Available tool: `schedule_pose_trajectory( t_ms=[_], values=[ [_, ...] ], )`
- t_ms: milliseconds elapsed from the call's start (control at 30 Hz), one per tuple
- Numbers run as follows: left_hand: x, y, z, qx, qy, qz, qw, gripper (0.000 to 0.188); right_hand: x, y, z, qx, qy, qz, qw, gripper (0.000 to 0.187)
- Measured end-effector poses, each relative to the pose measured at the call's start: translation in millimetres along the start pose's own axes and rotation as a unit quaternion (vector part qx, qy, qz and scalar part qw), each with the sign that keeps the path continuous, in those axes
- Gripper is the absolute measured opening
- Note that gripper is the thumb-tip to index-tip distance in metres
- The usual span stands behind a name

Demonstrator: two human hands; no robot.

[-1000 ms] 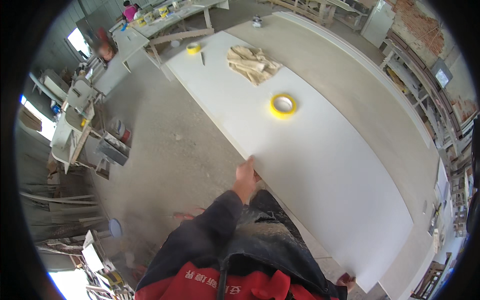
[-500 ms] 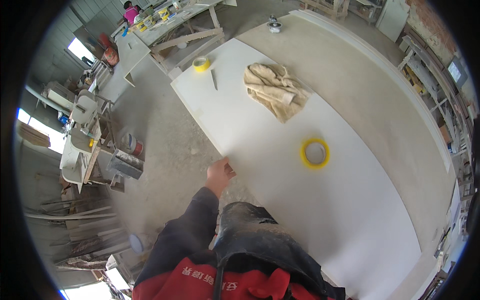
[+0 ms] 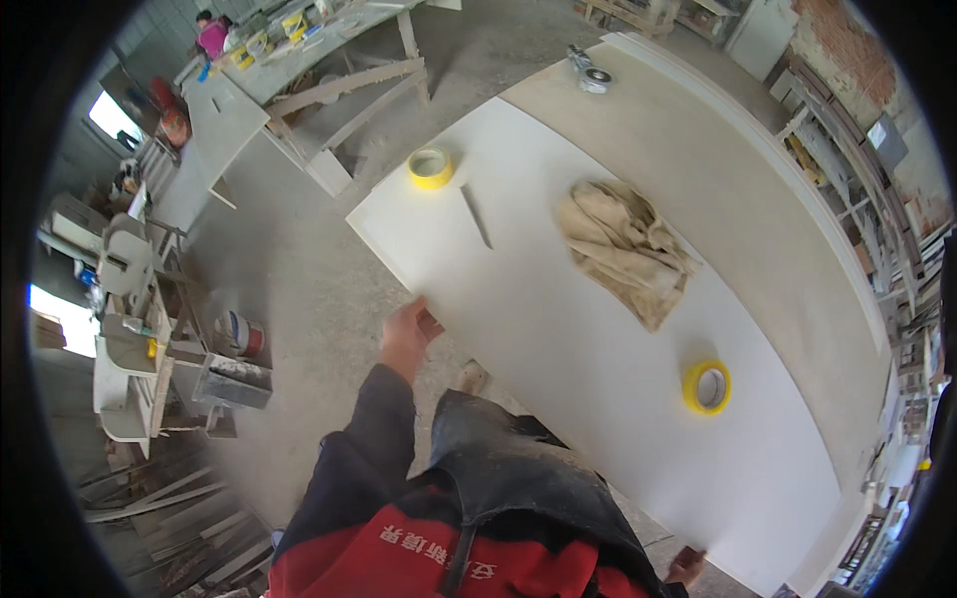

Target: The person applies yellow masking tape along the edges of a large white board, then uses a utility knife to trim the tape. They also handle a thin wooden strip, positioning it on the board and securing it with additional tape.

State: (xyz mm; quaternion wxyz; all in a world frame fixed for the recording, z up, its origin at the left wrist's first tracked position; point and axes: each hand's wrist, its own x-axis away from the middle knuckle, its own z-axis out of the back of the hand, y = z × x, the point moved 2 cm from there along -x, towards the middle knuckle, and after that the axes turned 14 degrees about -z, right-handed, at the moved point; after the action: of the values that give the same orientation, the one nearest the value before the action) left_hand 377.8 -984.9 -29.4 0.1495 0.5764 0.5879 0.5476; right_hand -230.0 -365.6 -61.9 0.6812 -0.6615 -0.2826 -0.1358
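A large white sheet [image 3: 558, 329] with a curved far edge lies over a beige panel [image 3: 688, 169]. My left hand [image 3: 405, 337] is at the sheet's near left edge, fingers bent and closed on it. Lower right, my right hand [image 3: 686, 566] shows only in part, its bent fingers at the sheet's near edge. On the sheet rest a roll of yellow tape [image 3: 430, 168] by the far left corner, a thin blade-like strip [image 3: 477, 217], a crumpled beige cloth [image 3: 628, 244] and a second yellow tape roll [image 3: 707, 387] farther right.
A grey metal hand tool [image 3: 590, 72] sits on the panel's far end. Beyond stands a worktable [image 3: 344, 32] with yellow tubs, a person [image 3: 211, 35] behind it. At left are a bucket [image 3: 242, 334], a grey box [image 3: 233, 382] and stacked strips [image 3: 164, 503]; shelving [image 3: 847, 189] lines the right.
My left hand is nearer the sheet's far left corner. My right hand has come into view at the lower right edge. The whole scene has shifted as my head turned.
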Motion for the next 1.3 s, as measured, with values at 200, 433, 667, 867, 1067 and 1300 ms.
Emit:
schedule_pose_trajectory(
  t_ms=[200, 433, 667, 867, 1067, 1300],
  values=[
    [-97.1, 45.1, 28.9, 0.042, -0.028, -0.015, 0.999, 0.033, 101.7, 28.4, -174.5, -0.061, -0.013, -0.107, 0.992, 0.034],
    [-152.0, 84.4, 45.8, 0.045, 0.004, -0.018, 0.999, 0.034, 107.5, 60.3, -219.7, -0.112, 0.065, -0.190, 0.973, 0.029],
    [-158.4, 95.6, 42.0, 0.043, 0.001, -0.027, 0.999, 0.036, 97.3, 72.6, -208.2, -0.076, -0.033, -0.181, 0.980, 0.027],
    [-159.8, 94.1, 48.2, 0.061, -0.014, -0.014, 0.998, 0.034, 58.3, 84.2, -173.4, -0.084, -0.151, -0.171, 0.970, 0.026],
    [-203.6, 95.6, 60.6, 0.083, 0.012, -0.024, 0.996, 0.026, 90.8, 79.3, -202.2, -0.113, -0.006, -0.135, 0.984, 0.026],
    [-219.6, 121.4, 71.7, 0.018, -0.007, -0.072, 0.997, 0.037, 98.4, 86.8, -203.4, -0.155, -0.001, -0.111, 0.982, 0.023]
  ],
)
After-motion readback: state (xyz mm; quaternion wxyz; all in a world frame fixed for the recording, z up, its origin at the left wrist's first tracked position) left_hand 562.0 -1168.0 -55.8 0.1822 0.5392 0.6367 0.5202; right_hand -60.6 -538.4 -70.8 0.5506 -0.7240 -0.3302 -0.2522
